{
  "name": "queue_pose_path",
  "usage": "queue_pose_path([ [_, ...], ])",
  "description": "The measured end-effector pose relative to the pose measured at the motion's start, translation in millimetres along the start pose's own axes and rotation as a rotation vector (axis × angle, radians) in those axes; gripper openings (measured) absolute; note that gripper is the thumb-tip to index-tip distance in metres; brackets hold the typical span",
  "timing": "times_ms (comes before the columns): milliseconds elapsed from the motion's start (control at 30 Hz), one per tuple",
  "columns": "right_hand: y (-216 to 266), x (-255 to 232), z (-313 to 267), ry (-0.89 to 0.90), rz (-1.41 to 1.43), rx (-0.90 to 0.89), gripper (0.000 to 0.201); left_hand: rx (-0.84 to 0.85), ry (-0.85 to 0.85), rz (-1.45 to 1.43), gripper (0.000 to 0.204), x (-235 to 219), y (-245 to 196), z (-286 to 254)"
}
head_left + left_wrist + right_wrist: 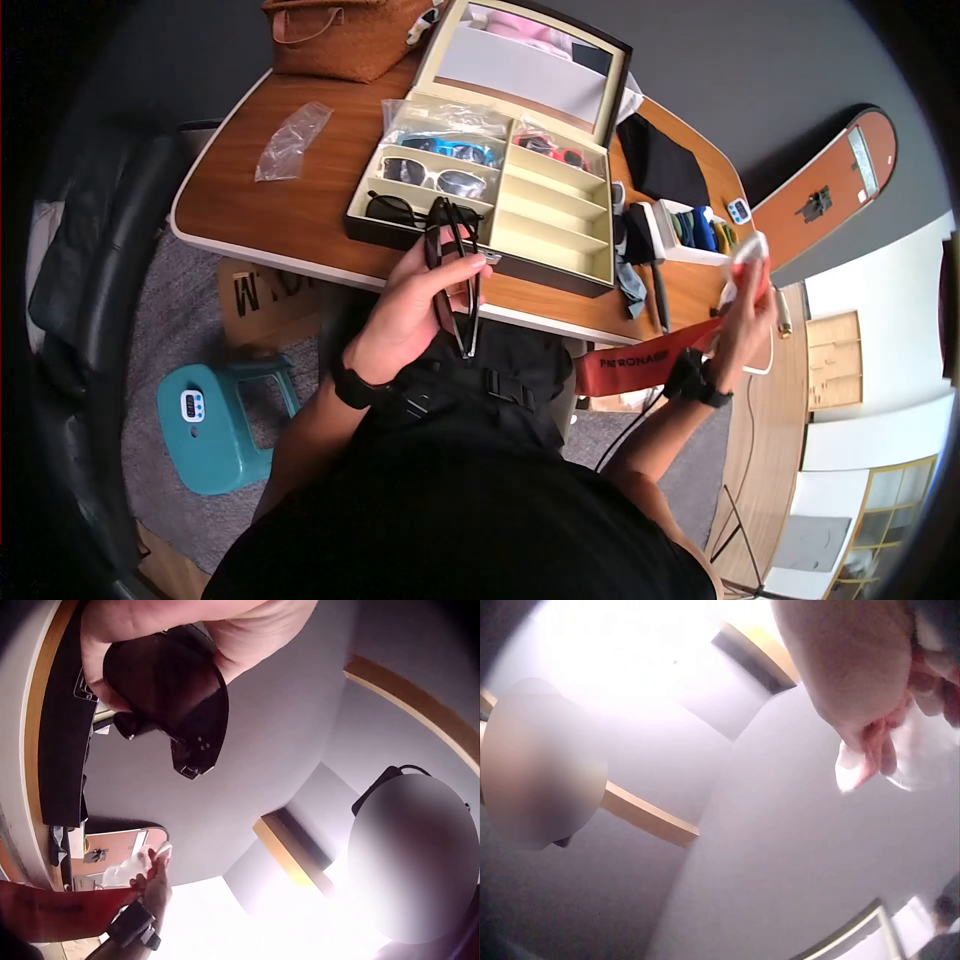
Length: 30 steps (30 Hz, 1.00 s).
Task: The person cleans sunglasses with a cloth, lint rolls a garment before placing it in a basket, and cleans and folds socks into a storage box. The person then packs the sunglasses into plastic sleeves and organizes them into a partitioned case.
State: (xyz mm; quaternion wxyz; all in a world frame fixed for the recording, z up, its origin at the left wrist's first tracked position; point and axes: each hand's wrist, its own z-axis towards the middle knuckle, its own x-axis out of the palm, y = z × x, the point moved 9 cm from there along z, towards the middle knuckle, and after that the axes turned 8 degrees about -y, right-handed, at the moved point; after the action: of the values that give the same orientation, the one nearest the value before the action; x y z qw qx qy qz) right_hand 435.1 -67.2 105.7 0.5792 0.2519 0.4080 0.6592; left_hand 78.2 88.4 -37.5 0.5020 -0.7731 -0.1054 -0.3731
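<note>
My left hand (pixel 395 325) grips a pair of black sunglasses (pixel 165 686) near the front edge of the display case (pixel 555 262); a dark lens fills much of the left wrist view. Out to the right, my raised right hand (pixel 738 325) pinches a crumpled clear plastic bag (pixel 126 871). The case lies with its mirrored lid (pixel 530 60) up. Its left column holds blue sunglasses (pixel 450 150), white-framed sunglasses (pixel 432 178) and black sunglasses (pixel 392 209). Red sunglasses (pixel 552 150) lie in the right column's top slot.
Another clear plastic bag (pixel 293 143) lies on the table left of the case, near a brown basket (pixel 345 40). Right of the case are a box of rolled fabrics (pixel 690 232) and black cloth (pixel 665 165). A red bag (pixel 635 368) hangs by the table's front edge.
</note>
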Motion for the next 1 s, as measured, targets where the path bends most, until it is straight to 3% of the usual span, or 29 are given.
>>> queue_pose_path([
  [67, -26, 8, 10, 0.098, -0.339, -0.077, 0.035, 0.001, 0.026, -0.023, 0.033, 7, 6, 0],
  [100, -25, 12, 11, 0.098, -0.409, -0.275, 0.037, -0.029, 0.021, -0.037, 0.033, 10, 8, -2],
  [133, -31, 12, 12, 0.110, -0.415, -0.340, 0.038, -0.051, 0.010, -0.049, 0.032, 11, 9, -4],
  [200, -1, 24, -22, 0.210, -0.164, -0.005, 0.039, -0.068, 0.121, 0.044, 0.030, 19, 12, -8],
  [267, 16, 41, -60, 0.372, 0.253, 0.092, 0.035, -0.043, 0.203, 0.058, 0.030, 28, 11, -11],
  [300, 35, 47, -81, 0.456, 0.378, 0.109, 0.033, -0.032, 0.241, 0.076, 0.029, 30, 13, -11],
  [333, 68, 55, -99, 0.476, 0.565, 0.010, 0.037, -0.042, 0.276, 0.097, 0.028, 29, 18, -10],
  [400, 98, 72, -122, 0.440, 0.991, -0.031, 0.040, -0.063, 0.252, 0.047, 0.032, 37, 18, -15],
  [467, 103, 94, -142, 0.289, 1.015, -0.092, 0.043, -0.120, 0.210, -0.066, 0.033, 47, 21, -19],
  [500, 107, 103, -155, 0.285, 1.018, -0.093, 0.043, -0.048, 0.276, -0.008, 0.040, 46, 22, -15],
  [533, 127, 124, -177, 0.464, 0.753, -0.290, 0.041, 0.052, 0.208, 0.162, 0.050, 34, 19, -11],
  [600, 143, 166, -226, 0.780, 0.182, -0.655, 0.060, 0.144, 0.408, -0.050, 0.064, 48, 12, -15],
  [667, 138, 174, -250, 1.005, 0.271, -0.579, 0.069, 0.241, 0.451, -0.108, 0.070, 47, -3, -17],
  [733, 134, 169, -260, 1.034, 0.226, -0.588, 0.071, 0.108, 0.313, -0.232, 0.074, 32, -3, -12],
  [800, 134, 161, -267, 1.029, 0.254, -0.573, 0.070, 0.148, 0.321, -0.311, 0.074, 29, -13, -7],
  [867, 132, 155, -266, 0.974, 0.223, -0.577, 0.061, 0.252, 0.343, -0.467, 0.076, 26, -30, 0],
  [933, 122, 150, -266, 0.934, 0.218, -0.644, 0.047, 0.211, 0.354, -0.500, 0.076, 24, -27, 0],
  [967, 128, 142, -258, 0.858, 0.264, -0.733, 0.031, 0.176, 0.359, -0.531, 0.076, 22, -25, 0],
  [1000, 122, 135, -250, 0.861, 0.274, -0.739, 0.031, 0.145, 0.363, -0.563, 0.075, 20, -25, -1],
])
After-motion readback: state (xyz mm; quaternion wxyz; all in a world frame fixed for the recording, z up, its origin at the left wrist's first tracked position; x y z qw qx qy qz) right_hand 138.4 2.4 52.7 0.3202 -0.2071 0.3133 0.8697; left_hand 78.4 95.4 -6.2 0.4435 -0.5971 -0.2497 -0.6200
